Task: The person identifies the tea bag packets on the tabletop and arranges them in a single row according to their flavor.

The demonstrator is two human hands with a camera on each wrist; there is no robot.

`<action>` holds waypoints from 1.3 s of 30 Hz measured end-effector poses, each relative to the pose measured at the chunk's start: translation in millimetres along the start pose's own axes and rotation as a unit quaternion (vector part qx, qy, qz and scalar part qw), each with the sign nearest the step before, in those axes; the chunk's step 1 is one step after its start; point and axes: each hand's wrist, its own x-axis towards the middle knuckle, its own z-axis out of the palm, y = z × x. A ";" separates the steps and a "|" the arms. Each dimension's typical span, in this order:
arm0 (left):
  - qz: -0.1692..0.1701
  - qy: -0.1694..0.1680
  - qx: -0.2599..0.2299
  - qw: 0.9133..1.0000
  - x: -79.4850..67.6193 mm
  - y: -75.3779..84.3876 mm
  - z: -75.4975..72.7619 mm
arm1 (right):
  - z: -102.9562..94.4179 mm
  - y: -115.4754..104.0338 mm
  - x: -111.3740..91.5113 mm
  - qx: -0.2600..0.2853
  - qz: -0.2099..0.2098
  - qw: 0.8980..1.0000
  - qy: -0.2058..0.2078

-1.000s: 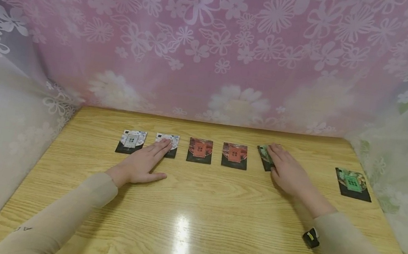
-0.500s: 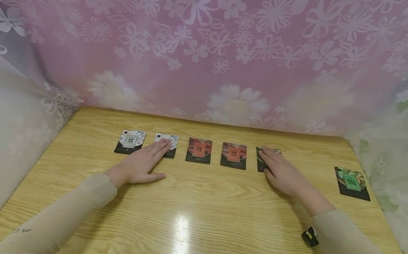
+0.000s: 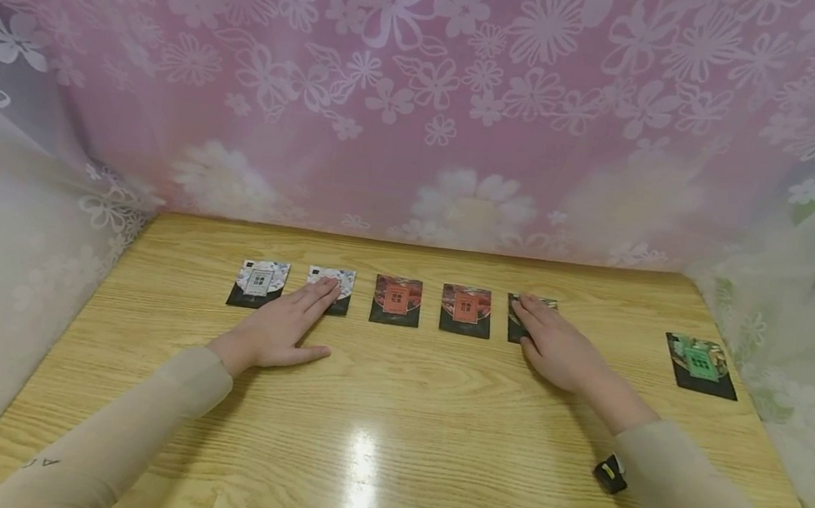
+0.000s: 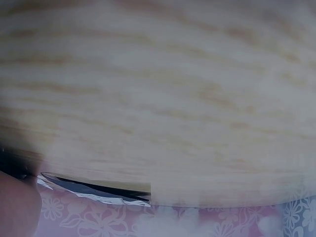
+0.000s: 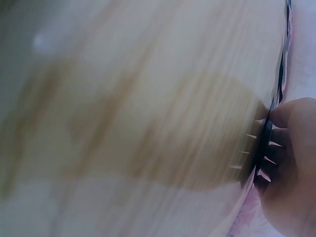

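My left hand (image 3: 278, 330) lies with extended fingers on the second white-and-black flat packet (image 3: 333, 307), covering part of its label. Another white-and-black packet (image 3: 258, 284) is just left of it. On the right, the fingers of my right hand (image 3: 561, 351) rest on a green-and-black packet (image 3: 517, 331), hiding most of its front. Two red-and-black packets (image 3: 396, 300) lie between the hands. The right wrist view shows the right hand's fingertips (image 5: 277, 116) at the dark packet's edge. At the left wrist view's bottom, a packet (image 4: 103, 192) appears edge-on.
A second green-and-black packet (image 3: 701, 365) lies apart at the far right, slightly tilted. Wood-grain table (image 3: 388, 419) stretches in front of the row. Flowered pink curtain (image 3: 422, 122) hangs behind it, with pale curtains at both sides. A small black object (image 3: 610, 474) is beside the right sleeve.
The right hand has slid its green packet left and straightened it into line with the row. My left hand stays on the white packet.
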 end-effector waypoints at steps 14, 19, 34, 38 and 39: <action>0.003 0.005 -0.009 1.000 -1.8 1.4 1.2 | -16.2 5.7 -10.3 0.015 0.001 1.000 0.016; 0.005 0.008 -0.008 1.000 -2.8 2.2 -0.4 | -28.1 21.6 -25.4 0.012 0.012 1.000 0.026; 0.003 0.005 -0.004 1.000 -0.8 -0.3 1.3 | -39.3 92.1 -97.5 0.024 0.078 0.995 0.060; 0.009 0.013 0.002 1.000 -0.8 -0.4 0.3 | -35.7 108.3 -115.4 0.035 0.098 0.992 0.071; 0.009 0.013 0.002 1.000 -0.7 -0.4 0.0 | -34.3 112.2 -119.6 0.037 0.101 0.991 0.073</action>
